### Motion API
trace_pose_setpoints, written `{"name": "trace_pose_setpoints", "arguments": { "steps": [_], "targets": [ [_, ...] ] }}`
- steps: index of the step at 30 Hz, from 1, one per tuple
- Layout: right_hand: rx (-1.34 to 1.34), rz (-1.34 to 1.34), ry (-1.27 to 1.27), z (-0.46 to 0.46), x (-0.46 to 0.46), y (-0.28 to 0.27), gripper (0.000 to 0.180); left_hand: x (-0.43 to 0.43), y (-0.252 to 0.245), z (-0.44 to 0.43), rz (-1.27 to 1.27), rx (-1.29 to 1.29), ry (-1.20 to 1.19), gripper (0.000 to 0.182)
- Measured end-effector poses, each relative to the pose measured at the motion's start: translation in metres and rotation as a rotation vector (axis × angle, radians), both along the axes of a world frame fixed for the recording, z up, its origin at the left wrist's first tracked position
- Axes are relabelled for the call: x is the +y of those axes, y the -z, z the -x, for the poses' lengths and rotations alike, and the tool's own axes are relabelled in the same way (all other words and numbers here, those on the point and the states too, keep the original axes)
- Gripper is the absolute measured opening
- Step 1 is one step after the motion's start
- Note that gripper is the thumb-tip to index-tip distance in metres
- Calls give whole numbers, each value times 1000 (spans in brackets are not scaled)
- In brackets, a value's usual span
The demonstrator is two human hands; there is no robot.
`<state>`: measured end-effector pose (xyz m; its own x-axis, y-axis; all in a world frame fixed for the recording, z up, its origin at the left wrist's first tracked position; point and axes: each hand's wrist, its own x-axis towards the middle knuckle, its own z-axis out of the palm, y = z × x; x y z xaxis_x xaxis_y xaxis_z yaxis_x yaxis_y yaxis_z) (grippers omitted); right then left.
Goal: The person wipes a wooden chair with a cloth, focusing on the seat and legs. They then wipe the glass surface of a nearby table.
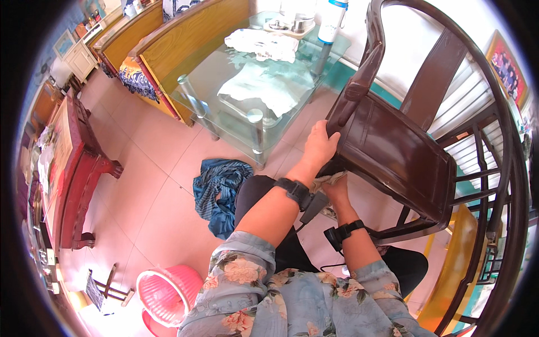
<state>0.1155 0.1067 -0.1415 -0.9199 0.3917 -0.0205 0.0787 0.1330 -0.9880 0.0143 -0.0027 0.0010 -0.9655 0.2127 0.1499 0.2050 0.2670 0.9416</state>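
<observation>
A dark wooden armchair [396, 156] with a curved back rail stands before me on the right. My left hand [321, 144] grips the chair's front post at the corner of the seat, thumb and fingers around the wood. Lower down, beneath the seat's front edge, my right hand [337, 187] is on a light beige cloth [330, 180] against the chair's frame; its fingers are partly hidden by the cloth and the chair. Both wrists wear black straps with small devices. A blue striped cloth [223, 193] lies crumpled on the tiled floor beside my left knee.
Ahead stands a glass table [202, 88] with white cloths [269, 86], a tray [290, 30] and a white flask [332, 21]. A pink plastic basket [168, 295] and a small folding stool [105, 286] are at lower left, a red carved table [80, 181] at left, a yellow wooden stool [448, 269] at right.
</observation>
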Motion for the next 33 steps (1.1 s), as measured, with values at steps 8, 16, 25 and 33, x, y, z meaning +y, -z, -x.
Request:
{"name": "trace_pose_setpoints", "arguments": {
  "steps": [8,16,25,33],
  "targets": [
    [-241,478,-93,-13,-26,30,56,0,3,4,-17,-34,26,54],
    [-386,-72,-102,-24,13,-15,63,-3,-1,4,-29,-66,35,55],
    [-147,588,-40,-69,32,-121,33,-25,-29,-17,94,181,25,52],
    [-138,674,325,-133,120,-78,34,-157,-96,-52,-163,189,174,40]
  ]
}}
